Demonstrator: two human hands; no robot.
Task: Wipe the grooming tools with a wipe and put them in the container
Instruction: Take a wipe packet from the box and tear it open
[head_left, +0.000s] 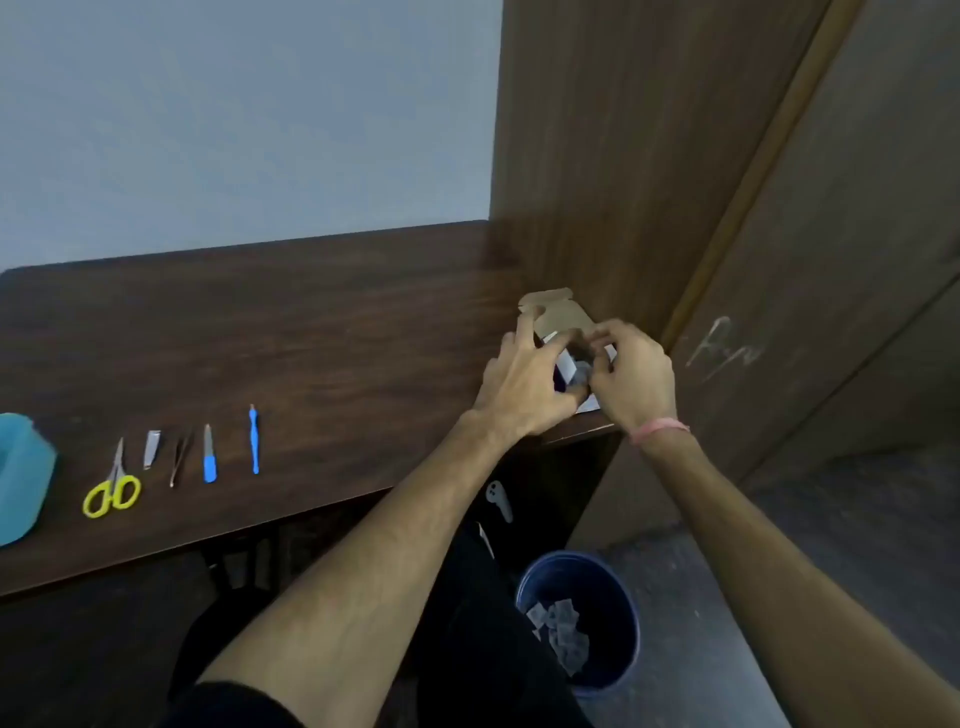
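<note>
Best to steady the wipe box (558, 312) with the left hand (524, 384) and draw one sheet cleanly. Right hand (631, 376) fingers are curled narrow, pinching a grey wipe (581, 375) at the box mouth. The tools (179, 457) lie at nine o'clock, beside the blue container (21, 478).

I see a dark wooden table (311, 332) carrying a blue container (21, 478) at its left edge. Beside it lie, in a row, yellow-handled scissors (111, 488), a nail clipper (151, 448), tweezers (179, 462), a blue-handled file (209, 454) and a thin blue tool (253, 439). At the right front corner sits an open cardboard box (558, 312). On the floor (727, 597) beside the table stands a blue bin (618, 623).
</note>
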